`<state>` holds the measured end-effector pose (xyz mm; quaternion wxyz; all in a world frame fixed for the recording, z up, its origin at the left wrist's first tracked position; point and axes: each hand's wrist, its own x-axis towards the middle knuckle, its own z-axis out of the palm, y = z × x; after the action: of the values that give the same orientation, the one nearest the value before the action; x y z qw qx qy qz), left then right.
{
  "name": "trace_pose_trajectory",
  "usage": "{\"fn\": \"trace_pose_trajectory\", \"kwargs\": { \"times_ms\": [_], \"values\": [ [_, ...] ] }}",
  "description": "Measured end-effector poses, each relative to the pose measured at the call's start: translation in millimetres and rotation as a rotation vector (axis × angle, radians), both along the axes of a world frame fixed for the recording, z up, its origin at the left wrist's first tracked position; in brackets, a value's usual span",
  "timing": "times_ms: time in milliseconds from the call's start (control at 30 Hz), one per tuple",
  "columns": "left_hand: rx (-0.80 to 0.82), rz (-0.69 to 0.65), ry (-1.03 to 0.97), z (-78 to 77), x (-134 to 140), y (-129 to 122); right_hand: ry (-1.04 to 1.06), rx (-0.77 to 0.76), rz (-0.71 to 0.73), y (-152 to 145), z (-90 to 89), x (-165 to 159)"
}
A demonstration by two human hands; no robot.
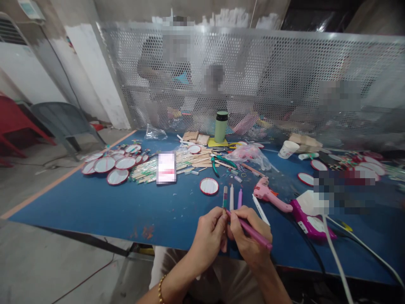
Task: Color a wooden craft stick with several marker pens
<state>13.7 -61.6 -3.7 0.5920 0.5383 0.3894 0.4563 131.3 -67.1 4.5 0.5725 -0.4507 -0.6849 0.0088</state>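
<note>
Between the fingertips of my left hand [210,230] is a narrow stick [225,196], pale at its far end with teal and darker bands lower down. My right hand [251,234] grips a magenta marker pen [257,236] slantwise, its tip close to the stick by my left fingers. Whether tip and stick touch is hidden by the fingers. Just beyond my hands lie a white marker [232,195] and a lilac marker [240,197]. Another white pen [261,210] rests to the right. A round, red-rimmed white disc [209,186] lies ahead of my left hand.
Red-rimmed discs [104,164] pile up at left, near wooden sticks [196,159] and a lit phone [166,168]. A pink glue gun [272,196], purple box [311,221], cables, paper cup [288,149] and green bottle [221,127] stand around. Perforated metal panel [268,84] behind; people beyond.
</note>
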Motion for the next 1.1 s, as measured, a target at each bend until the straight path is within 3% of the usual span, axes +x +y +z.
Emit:
{"fn": "trace_pose_trajectory", "kwargs": {
  "times_ms": [1100],
  "values": [
    [-0.017,0.0,-0.037,-0.6,0.5,0.0,0.018,-0.022,0.006,-0.4,2.2,-0.8]
  ]
}}
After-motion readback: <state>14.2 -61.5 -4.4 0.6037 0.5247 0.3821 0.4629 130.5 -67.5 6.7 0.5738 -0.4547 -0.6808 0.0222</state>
